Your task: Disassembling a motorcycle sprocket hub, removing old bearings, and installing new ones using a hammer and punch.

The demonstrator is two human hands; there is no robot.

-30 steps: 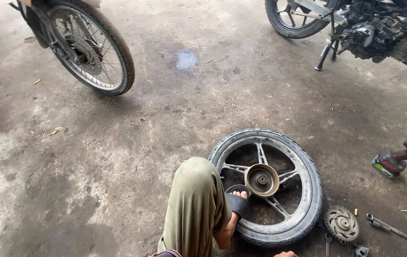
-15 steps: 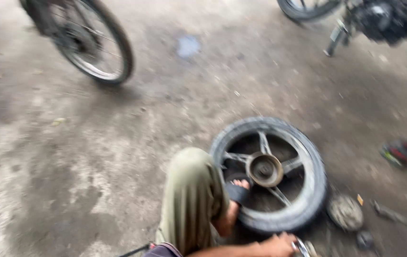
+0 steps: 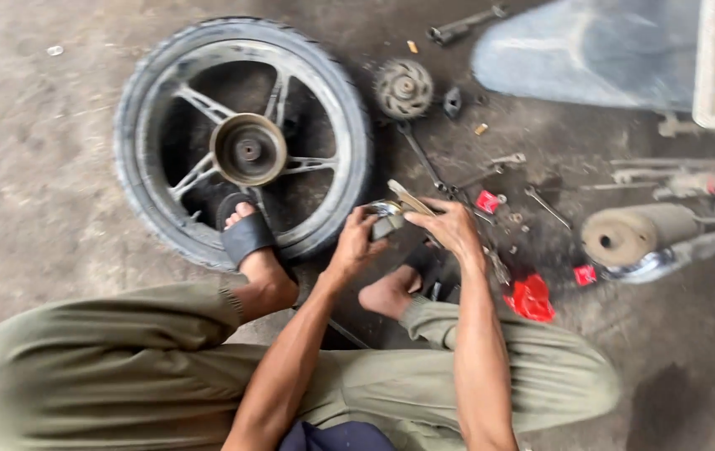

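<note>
Since half a second ago the view has been tipped downward and brought closer, so that both forearms and the olive-trousered legs are now seen, and the motorcycle wheel [image 3: 244, 138] has been carried from lower right to upper left of the frame. Both hands have been brought together over a small metal part [image 3: 386, 219], which is held just beside the wheel's right edge, above the concrete floor [image 3: 31, 209].

The left hand [image 3: 356, 242] is closed around the underside of the part, its fingers curled. The right hand [image 3: 449, 227] is closed on a flat metal tool [image 3: 407, 197], pinched between thumb and fingers, with its tip laid against the part. What kind of part it is cannot be told through the blur.

The wheel is laid flat on the floor, and a sandalled foot [image 3: 249, 238] is rested on its lower rim. A sprocket [image 3: 403, 88] is seen just right of the tyre, wrenches [image 3: 474, 175] are scattered near it, and a red rag [image 3: 531, 298] lies beside the right forearm. An exhaust pipe [image 3: 633, 234] is lying further right.
</note>
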